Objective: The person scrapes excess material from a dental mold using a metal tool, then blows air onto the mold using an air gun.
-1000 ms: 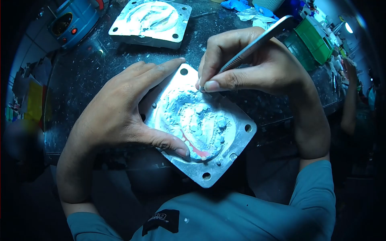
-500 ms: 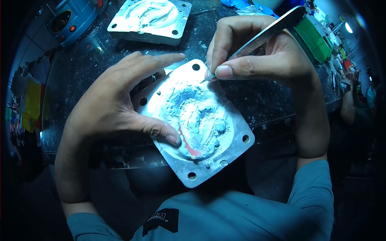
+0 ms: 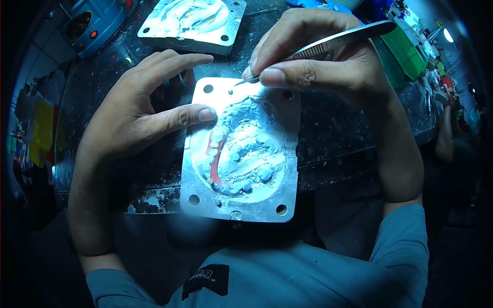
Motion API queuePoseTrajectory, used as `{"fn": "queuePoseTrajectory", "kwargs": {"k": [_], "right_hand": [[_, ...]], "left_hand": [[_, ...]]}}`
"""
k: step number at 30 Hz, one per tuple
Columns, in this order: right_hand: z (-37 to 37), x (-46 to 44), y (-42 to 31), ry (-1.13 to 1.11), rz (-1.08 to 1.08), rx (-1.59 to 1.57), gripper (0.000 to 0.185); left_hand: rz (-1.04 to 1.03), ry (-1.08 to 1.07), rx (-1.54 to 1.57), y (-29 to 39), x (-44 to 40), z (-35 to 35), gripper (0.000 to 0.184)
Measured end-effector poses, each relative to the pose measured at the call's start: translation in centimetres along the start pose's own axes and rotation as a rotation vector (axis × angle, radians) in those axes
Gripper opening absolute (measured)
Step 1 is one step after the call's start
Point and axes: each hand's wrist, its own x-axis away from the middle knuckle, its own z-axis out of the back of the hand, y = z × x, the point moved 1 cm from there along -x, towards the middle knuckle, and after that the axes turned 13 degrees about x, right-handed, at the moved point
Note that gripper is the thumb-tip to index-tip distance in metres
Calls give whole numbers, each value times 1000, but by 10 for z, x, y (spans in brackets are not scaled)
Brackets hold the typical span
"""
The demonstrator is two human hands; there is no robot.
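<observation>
A metal flask plate point(image 3: 194, 169) with round corner holes lies near the table's front edge. Set in it is a pale plaster mould point(image 3: 246, 149) with a pink curved strip point(image 3: 215, 167) and small tooth-like pieces on its left. My left hand point(image 3: 138, 100) has its fingers spread at the plate's upper left, the thumb resting over the mould's rim. A pointed metal tool point(image 3: 334, 41), tweezers or a knife, is pinched in my right hand point(image 3: 323, 64). The tool's tip is over the plate's top edge, beside a small dark pin point(image 3: 230, 92).
A second metal plate with white plaster point(image 3: 190, 23) is at the back of the dark table point(image 3: 118, 169). A blue device point(image 3: 95, 25) stands at the back left. Green boxes point(image 3: 403, 51) are at the right. Another person's arm point(image 3: 444, 128) shows at the far right.
The flask plate has turned clockwise and now sits nearly upright in view. My left thumb has moved up along the plate. My right hand with the tool has shifted left and up.
</observation>
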Motion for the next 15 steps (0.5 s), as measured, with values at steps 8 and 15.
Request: {"fn": "queuePoseTrajectory", "kwargs": {"k": [8, 15], "right_hand": [[0, -1, 0, -18, 83, 83, 19], [-12, -2, -2, 89, 36, 57, 16]], "left_hand": [[-35, -11, 13, 0, 0, -1, 69], [8, -47, 105, 2, -1, -7, 55]]}}
